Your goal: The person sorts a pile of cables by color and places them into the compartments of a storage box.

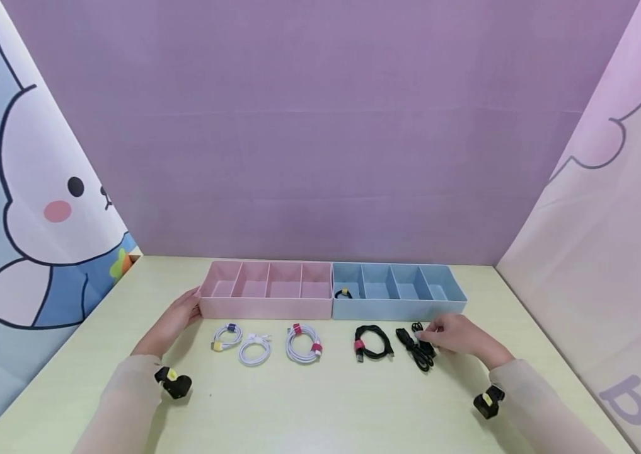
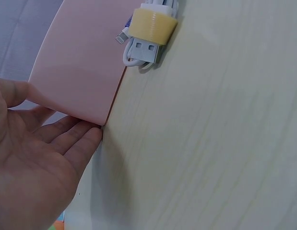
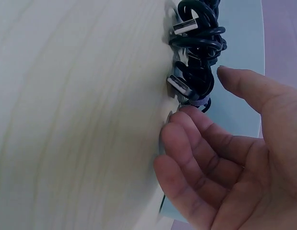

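Left hand (image 1: 175, 315): I'm resting relaxed fingers against the left end of the pink box (image 1: 266, 309).
Right hand (image 1: 459, 334): I'm holding thumb and fingers apart just beside a black cable bundle (image 3: 201, 79), contact unclear.
Cable spot: it's lying on the table (image 1: 297, 416), before the blue box (image 1: 394, 309).
Cable step: I'm apparently preparing to lift it.
Next move: likely calling for a thumb-and-finger pinch.

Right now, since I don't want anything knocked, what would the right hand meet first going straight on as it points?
Most likely the rightmost black cable bundle, close by the right hand; whether they already touch is unclear.
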`<control>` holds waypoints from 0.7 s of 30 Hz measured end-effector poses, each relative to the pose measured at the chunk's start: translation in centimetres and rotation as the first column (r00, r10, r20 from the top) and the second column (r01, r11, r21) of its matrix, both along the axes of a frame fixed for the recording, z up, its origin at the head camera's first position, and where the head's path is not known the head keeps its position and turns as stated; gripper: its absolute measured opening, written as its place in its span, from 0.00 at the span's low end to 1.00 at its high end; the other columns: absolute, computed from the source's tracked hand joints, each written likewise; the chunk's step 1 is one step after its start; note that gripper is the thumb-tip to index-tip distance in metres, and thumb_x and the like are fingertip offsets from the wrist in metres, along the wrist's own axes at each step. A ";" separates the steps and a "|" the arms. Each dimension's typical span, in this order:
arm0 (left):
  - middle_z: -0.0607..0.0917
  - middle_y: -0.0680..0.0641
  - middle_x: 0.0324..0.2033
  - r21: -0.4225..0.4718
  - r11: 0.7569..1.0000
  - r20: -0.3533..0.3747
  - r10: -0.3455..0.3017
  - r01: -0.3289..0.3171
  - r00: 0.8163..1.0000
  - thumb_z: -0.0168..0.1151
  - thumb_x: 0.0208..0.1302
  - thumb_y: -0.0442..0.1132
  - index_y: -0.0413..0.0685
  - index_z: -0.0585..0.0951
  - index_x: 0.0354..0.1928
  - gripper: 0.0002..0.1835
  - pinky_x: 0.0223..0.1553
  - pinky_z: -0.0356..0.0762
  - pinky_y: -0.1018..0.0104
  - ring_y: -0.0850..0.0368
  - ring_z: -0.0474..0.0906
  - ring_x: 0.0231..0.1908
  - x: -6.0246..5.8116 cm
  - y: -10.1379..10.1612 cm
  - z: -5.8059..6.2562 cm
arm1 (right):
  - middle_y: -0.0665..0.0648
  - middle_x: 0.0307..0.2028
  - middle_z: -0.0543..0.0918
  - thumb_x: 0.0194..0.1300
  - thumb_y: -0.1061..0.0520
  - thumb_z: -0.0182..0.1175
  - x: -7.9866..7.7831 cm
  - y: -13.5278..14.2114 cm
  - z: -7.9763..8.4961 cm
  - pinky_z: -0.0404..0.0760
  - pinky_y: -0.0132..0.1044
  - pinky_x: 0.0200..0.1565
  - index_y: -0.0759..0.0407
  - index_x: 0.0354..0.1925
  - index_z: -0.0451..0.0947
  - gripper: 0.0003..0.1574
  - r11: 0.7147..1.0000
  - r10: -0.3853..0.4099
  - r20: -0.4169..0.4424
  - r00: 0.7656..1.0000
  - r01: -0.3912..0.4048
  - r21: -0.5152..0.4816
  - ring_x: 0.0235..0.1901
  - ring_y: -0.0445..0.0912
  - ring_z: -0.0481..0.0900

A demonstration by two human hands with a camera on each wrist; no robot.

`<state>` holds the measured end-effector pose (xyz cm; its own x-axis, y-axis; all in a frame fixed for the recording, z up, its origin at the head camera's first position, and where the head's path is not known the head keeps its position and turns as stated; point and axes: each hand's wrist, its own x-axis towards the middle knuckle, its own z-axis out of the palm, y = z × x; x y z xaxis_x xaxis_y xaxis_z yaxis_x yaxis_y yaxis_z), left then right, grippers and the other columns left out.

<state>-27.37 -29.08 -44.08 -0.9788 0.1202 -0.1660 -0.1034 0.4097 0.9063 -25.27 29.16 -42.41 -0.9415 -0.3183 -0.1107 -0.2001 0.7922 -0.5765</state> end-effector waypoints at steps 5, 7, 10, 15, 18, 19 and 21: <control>0.47 0.31 0.77 0.004 1.000 -0.004 -0.004 0.004 1.000 0.28 0.81 0.58 0.37 0.39 0.79 0.39 0.74 0.53 0.44 0.34 0.49 0.74 0.0 0.0 -0.1 | 0.47 0.14 0.73 0.68 0.43 0.64 -0.1 0.0 -0.2 0.72 0.34 0.20 0.55 0.23 0.80 0.22 1.000 0.006 0.004 1.000 -0.006 0.003 0.15 0.39 0.67; 0.47 0.31 0.76 0.001 1.000 -0.002 -0.004 0.004 1.000 0.28 0.81 0.58 0.37 0.38 0.79 0.39 0.74 0.53 0.44 0.34 0.48 0.74 0.0 0.1 -0.1 | 0.48 0.15 0.73 0.67 0.45 0.65 0.0 0.0 -0.2 0.72 0.34 0.20 0.56 0.22 0.79 0.22 1.000 0.005 0.005 1.000 -0.005 -0.001 0.16 0.39 0.68; 0.47 0.31 0.76 -0.008 1.000 0.004 -0.002 0.002 1.000 0.28 0.81 0.59 0.37 0.38 0.79 0.40 0.74 0.53 0.43 0.34 0.48 0.74 0.0 0.1 -0.1 | 0.48 0.15 0.73 0.67 0.46 0.66 0.0 0.0 -0.2 0.72 0.34 0.20 0.57 0.21 0.78 0.22 1.000 0.009 0.005 1.000 -0.009 -0.011 0.16 0.40 0.68; 0.47 0.30 0.76 0.001 1.000 -0.003 -0.003 0.003 1.000 0.28 0.82 0.58 0.36 0.38 0.78 0.39 0.74 0.53 0.44 0.34 0.48 0.74 0.1 0.1 0.0 | 0.48 0.14 0.72 0.67 0.46 0.66 0.1 0.1 -0.1 0.71 0.33 0.19 0.59 0.21 0.78 0.23 1.000 0.008 0.015 1.000 -0.008 -0.027 0.15 0.39 0.66; 0.47 0.30 0.76 0.004 1.000 -0.006 -0.002 0.002 1.000 0.27 0.82 0.57 0.35 0.38 0.78 0.38 0.74 0.53 0.44 0.34 0.48 0.74 0.0 0.1 -0.1 | 0.48 0.14 0.71 0.67 0.46 0.65 0.1 0.2 -0.1 0.71 0.33 0.19 0.59 0.21 0.78 0.23 0.999 0.004 0.033 0.999 -0.003 -0.040 0.14 0.39 0.64; 0.47 0.30 0.76 0.004 1.000 -0.007 -0.002 0.002 1.000 0.27 0.82 0.57 0.35 0.38 0.78 0.38 0.74 0.53 0.44 0.34 0.48 0.74 -0.1 0.1 -0.1 | 0.48 0.13 0.71 0.67 0.46 0.65 0.1 0.3 -0.1 0.71 0.33 0.19 0.60 0.21 0.78 0.24 0.999 0.003 0.043 0.999 -0.001 -0.052 0.14 0.39 0.64; 0.47 0.30 0.76 0.002 1.000 -0.006 0.000 0.000 1.000 0.27 0.82 0.57 0.35 0.38 0.78 0.38 0.74 0.53 0.44 0.33 0.48 0.74 -0.1 0.1 -0.2 | 0.48 0.13 0.69 0.68 0.46 0.65 0.1 0.3 -0.1 0.71 0.33 0.20 0.61 0.21 0.77 0.25 0.997 0.005 0.067 0.998 0.000 -0.078 0.13 0.39 0.62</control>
<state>-27.48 -29.00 -44.26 -0.9797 0.1207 -0.1598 -0.0977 0.4080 0.9077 -25.20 29.49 -42.50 -0.9320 -0.3308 -0.1486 -0.1605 0.7437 -0.6489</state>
